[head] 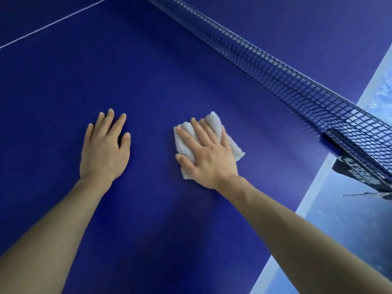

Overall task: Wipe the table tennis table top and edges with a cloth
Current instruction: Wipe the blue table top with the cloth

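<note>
While pressed flat: white folded cloth (pixel 231 143)

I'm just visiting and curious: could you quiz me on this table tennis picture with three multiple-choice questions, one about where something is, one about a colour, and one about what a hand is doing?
1. Where does the net run, seen from the cloth?
A. Beyond it, toward the upper right
B. Between the two hands
C. Under the left forearm

2. What colour is the table top?
A. Green
B. Dark blue
C. Red

3. What is the right hand doing?
A. Hanging clear above the table
B. Curled into an empty fist
C. Pressing flat on the cloth with spread fingers

Answers:
1. A, the net crosses the picture diagonally past the cloth, at upper right.
2. B, the surface is dark blue with a thin white line.
3. C, its straight fingers lie on the white cloth, while the left hand rests flat on the bare table.
</note>
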